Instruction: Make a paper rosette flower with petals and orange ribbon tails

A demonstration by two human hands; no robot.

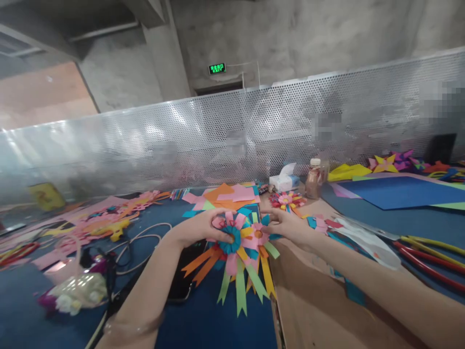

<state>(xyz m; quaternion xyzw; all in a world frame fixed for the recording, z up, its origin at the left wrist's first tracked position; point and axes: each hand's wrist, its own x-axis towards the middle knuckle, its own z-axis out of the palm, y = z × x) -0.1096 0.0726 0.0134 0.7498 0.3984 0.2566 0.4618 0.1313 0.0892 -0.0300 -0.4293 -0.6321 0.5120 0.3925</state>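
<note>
A colourful paper rosette (241,237) with pink, teal and yellow loops and forked green and orange tails is held above the blue mat. My left hand (212,225) grips its left side, the thumb near a teal ring. Around the right side of the paper loops, the fingers of my right hand (283,225) are closed. A dark phone (183,281) lies partly under the rosette, beside my left forearm. Some fingertips of both hands are hidden behind the paper.
Pink and orange paper sheets (232,194), a tissue box (284,182), a bottle (313,179) and another rosette (286,199) stand or lie behind. Scissors (428,252) are at right, cables (145,237) at left. A perforated metal screen (218,140) borders the table.
</note>
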